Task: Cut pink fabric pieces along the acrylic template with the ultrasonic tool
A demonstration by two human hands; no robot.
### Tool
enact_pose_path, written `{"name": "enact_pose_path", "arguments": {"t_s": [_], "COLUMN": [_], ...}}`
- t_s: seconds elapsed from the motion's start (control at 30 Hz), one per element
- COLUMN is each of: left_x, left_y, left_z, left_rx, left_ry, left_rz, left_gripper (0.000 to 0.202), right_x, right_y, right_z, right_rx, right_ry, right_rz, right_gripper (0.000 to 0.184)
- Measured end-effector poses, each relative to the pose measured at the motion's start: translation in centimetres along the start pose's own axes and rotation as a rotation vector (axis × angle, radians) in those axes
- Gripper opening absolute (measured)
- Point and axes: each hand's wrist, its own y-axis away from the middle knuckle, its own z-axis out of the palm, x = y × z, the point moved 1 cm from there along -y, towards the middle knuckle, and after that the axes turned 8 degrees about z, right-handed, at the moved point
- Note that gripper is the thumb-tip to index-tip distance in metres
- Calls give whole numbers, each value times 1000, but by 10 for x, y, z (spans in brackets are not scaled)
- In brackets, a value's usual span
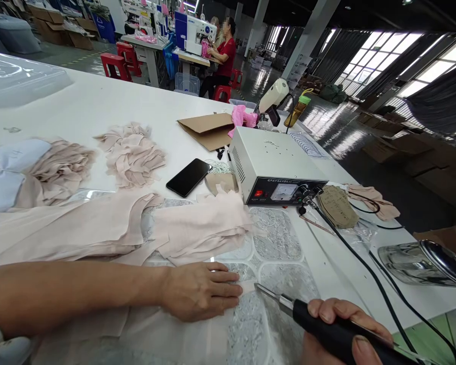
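Observation:
My left hand lies flat, fingers stretched out, pressing a thin pale pink fabric piece onto the patterned glass plate. My right hand is wrapped round the black handle of a handheld cutting tool. Its metal tip touches the fabric edge just right of my left fingertips. A black cable runs from the tool to a grey control box with a meter on its front. Stacks of pink fabric pieces lie just beyond my left hand.
Heaps of pink fabric scraps and white cups lie at the left. A black phone lies near the box. Cardboard, a bottle and a shiny metal object stand around. A person sews at a distant machine.

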Motion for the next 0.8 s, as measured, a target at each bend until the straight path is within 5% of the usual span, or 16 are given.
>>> {"name": "enact_pose_path", "arguments": {"t_s": [0.8], "left_x": [0], "left_y": [-2], "left_z": [-2], "left_rx": [-3], "left_ry": [-87], "left_rz": [41], "left_gripper": [30], "right_x": [9], "right_y": [5], "right_z": [10], "right_rx": [-182], "right_ry": [-14], "right_rz": [18], "right_gripper": [4]}}
